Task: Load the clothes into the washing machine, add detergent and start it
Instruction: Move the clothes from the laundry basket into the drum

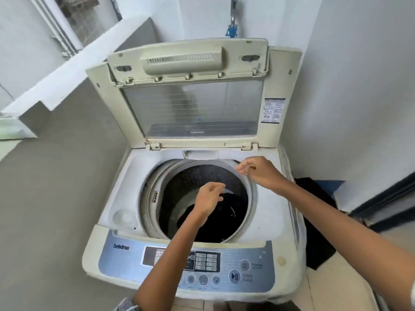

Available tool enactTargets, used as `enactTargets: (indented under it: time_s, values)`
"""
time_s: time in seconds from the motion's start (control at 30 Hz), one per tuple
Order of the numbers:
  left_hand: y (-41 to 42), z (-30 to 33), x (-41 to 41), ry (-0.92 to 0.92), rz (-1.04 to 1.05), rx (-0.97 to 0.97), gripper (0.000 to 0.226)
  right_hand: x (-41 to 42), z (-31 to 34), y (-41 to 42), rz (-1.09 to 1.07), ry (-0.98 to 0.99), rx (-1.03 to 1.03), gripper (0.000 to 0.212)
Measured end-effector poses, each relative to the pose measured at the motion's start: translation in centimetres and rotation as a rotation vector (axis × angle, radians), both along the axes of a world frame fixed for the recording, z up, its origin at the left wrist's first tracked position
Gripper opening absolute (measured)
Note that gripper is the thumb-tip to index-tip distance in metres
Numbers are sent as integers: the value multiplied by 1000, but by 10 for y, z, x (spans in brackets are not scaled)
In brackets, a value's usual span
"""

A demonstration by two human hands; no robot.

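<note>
A top-loading washing machine [116,198] stands with its lid [193,108] raised upright. Dark clothes [233,205] lie at the bottom of the drum. My left hand [207,198] hovers over the drum opening with fingers loosely curled and nothing in it. Over the drum's far right rim, my right hand [258,170] also hangs with loosely curled fingers, holding nothing. The control panel [247,265] with the power and start/pause buttons runs along the front edge, partly covered by my left forearm.
More dark cloth [318,232] lies on the floor to the right of the machine, beside a blue item [330,184]. A tap [232,19] hangs on the wall behind. White walls close in on the right and back; a grey wall is on the left.
</note>
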State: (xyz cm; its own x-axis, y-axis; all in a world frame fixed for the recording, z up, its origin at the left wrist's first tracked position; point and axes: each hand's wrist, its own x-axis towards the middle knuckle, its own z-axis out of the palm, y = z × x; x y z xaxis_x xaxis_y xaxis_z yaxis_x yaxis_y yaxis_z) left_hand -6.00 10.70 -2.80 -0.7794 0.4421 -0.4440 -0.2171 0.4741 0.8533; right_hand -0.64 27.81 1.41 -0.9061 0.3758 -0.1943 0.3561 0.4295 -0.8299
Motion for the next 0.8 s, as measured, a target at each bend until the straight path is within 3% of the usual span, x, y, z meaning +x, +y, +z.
enactTargets:
  time_s: [0.17, 0.3, 0.4, 0.57, 0.8]
  values:
    - [64, 19, 40, 35, -60, 177, 19, 31, 6, 43, -39, 164, -69, 36]
    - [125, 29, 69, 29, -113, 247, 17, 61, 9, 99, -205, 334, -158, 34]
    - [180, 25, 94, 16, -152, 256, 17, 88, -9, 160, -358, 347, -183, 31]
    - [274, -16, 138, -82, -276, 163, 17, 127, -89, 261, -575, 152, -260, 35]
    - [327, -126, 181, -369, -277, -212, 12, 170, -235, 310, -598, -329, -302, 30]
